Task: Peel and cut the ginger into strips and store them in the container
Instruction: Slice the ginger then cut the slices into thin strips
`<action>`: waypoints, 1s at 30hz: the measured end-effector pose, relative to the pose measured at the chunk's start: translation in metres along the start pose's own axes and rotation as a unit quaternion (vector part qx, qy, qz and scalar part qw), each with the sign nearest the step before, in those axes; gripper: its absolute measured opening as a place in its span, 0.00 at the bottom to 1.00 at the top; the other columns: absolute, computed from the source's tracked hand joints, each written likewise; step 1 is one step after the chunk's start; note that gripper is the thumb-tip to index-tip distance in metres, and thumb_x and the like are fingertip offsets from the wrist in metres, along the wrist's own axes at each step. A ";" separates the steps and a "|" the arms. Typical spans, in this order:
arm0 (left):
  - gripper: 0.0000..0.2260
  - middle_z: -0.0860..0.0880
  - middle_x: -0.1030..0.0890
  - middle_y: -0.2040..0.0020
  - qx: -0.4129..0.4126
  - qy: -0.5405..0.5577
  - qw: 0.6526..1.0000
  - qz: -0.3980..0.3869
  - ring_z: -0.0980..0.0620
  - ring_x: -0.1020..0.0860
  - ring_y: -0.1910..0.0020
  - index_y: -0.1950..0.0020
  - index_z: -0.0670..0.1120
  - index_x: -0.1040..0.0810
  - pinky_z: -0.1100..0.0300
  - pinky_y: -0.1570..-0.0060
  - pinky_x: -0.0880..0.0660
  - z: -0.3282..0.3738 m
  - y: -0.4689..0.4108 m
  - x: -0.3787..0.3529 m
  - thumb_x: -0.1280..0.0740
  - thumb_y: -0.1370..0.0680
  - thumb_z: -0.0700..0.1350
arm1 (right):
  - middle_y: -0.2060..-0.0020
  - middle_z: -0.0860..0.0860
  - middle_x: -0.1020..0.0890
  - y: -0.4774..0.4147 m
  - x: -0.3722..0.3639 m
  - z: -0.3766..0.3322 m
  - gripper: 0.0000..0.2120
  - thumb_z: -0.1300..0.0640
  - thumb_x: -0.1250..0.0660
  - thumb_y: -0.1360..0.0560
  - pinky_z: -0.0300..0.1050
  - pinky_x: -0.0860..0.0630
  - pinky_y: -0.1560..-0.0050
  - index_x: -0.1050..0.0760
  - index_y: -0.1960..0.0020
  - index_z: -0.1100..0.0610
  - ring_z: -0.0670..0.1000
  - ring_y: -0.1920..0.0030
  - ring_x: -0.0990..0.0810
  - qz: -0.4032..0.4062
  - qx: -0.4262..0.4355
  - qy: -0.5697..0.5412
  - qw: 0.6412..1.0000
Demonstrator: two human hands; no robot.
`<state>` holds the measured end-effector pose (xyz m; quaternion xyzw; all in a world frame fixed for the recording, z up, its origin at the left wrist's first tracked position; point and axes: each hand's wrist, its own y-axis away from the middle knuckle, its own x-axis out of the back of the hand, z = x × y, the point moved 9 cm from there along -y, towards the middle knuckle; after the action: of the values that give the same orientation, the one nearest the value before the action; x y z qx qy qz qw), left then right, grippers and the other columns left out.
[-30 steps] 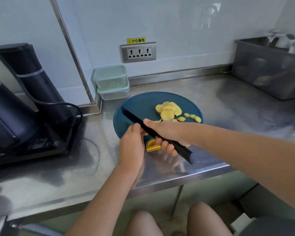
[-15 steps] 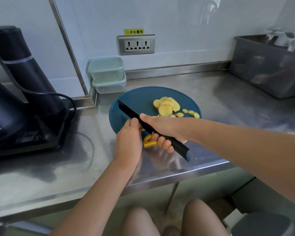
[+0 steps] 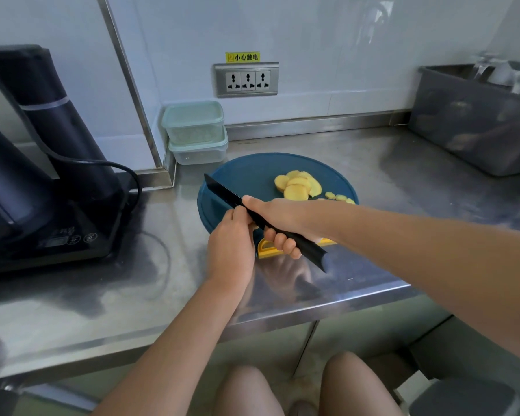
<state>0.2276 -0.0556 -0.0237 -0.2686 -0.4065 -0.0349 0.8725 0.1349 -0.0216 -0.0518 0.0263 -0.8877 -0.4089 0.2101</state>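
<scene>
We hold the knife [image 3: 252, 213] in our right hand [image 3: 282, 219], fingers wrapped tight around its black handle, the blade pointing toward ten o'clock over the round blue cutting board [image 3: 246, 172]. Our left hand [image 3: 231, 241] is curled at the board's near edge, at about seven o'clock on it, fingertips pressed down right beside the blade. We judge it pins a small piece of ginger there, though the piece itself is hidden and we cannot tell for sure.

The cut ginger slices [image 3: 297, 186] lie in an overlapping pile at about two o'clock on the board, with a few small bits [image 3: 339, 198] just beside them. They look thin, light and moist, so we expect them to be firm but slippery; stacking them flat and holding them with curled fingertips well clear of the edge seems the safest hold.

Two lidded containers [image 3: 195, 130] are stacked against the wall at eleven o'clock from the board. Above the wall socket [image 3: 246, 80] a yellow sticker [image 3: 242, 57] reads 小心触电. A yellow peeler [image 3: 267, 250] peeks out under our right hand.
</scene>
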 end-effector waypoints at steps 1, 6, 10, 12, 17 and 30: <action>0.06 0.45 0.21 0.54 0.001 0.002 1.000 0.002 0.46 0.23 0.57 0.50 0.41 0.24 0.56 0.59 0.29 0.000 0.000 0.001 0.40 0.20 0.39 | 0.80 0.48 0.36 0.000 0.000 0.002 0.33 0.25 0.49 0.27 0.34 0.39 0.79 0.38 0.72 0.53 0.46 0.82 0.39 0.004 0.004 -0.007 1.000; 0.04 0.45 0.21 0.53 -0.002 -0.005 1.000 0.000 0.45 0.23 0.56 0.50 0.42 0.26 0.52 0.59 0.25 0.000 -0.001 0.000 0.40 0.20 0.40 | 0.79 0.47 0.35 0.004 0.003 0.017 0.33 0.23 0.48 0.29 0.35 0.38 0.79 0.38 0.71 0.53 0.46 0.81 0.38 0.000 0.000 -0.008 1.000; 0.05 0.44 0.20 0.54 -0.014 -0.034 0.999 0.004 0.45 0.25 0.54 0.49 0.42 0.25 0.54 0.59 0.28 0.000 -0.001 -0.002 0.40 0.20 0.41 | 0.79 0.48 0.36 0.006 0.006 0.016 0.33 0.24 0.49 0.29 0.34 0.38 0.80 0.39 0.71 0.53 0.46 0.81 0.39 -0.006 -0.002 0.009 1.000; 0.04 0.45 0.19 0.54 -0.012 -0.018 1.000 0.009 0.46 0.25 0.55 0.50 0.42 0.25 0.54 0.59 0.28 -0.002 -0.001 -0.002 0.39 0.21 0.40 | 0.80 0.48 0.36 0.005 0.006 0.013 0.33 0.24 0.49 0.28 0.34 0.39 0.80 0.39 0.71 0.53 0.46 0.81 0.39 -0.009 -0.003 0.015 1.000; 0.05 0.46 0.19 0.54 -0.001 0.011 1.000 0.016 0.48 0.24 0.55 0.50 0.42 0.23 0.57 0.57 0.28 -0.004 -0.003 -0.002 0.39 0.21 0.39 | 0.79 0.48 0.36 0.002 0.005 0.013 0.33 0.24 0.49 0.28 0.34 0.38 0.80 0.39 0.72 0.53 0.46 0.82 0.39 -0.010 -0.006 0.022 1.000; 0.06 0.45 0.18 0.53 -0.020 0.013 0.999 0.025 0.46 0.22 0.53 0.48 0.42 0.23 0.58 0.56 0.30 -0.001 -0.002 -0.002 0.38 0.21 0.38 | 0.80 0.47 0.37 -0.002 0.006 0.007 0.34 0.24 0.51 0.28 0.33 0.39 0.79 0.39 0.72 0.53 0.46 0.82 0.40 -0.021 -0.021 0.035 0.999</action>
<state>0.2264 -0.0584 -0.0245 -0.2959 -0.3875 -0.0245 0.8728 0.1258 -0.0191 -0.0554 0.0550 -0.8703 -0.4308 0.2325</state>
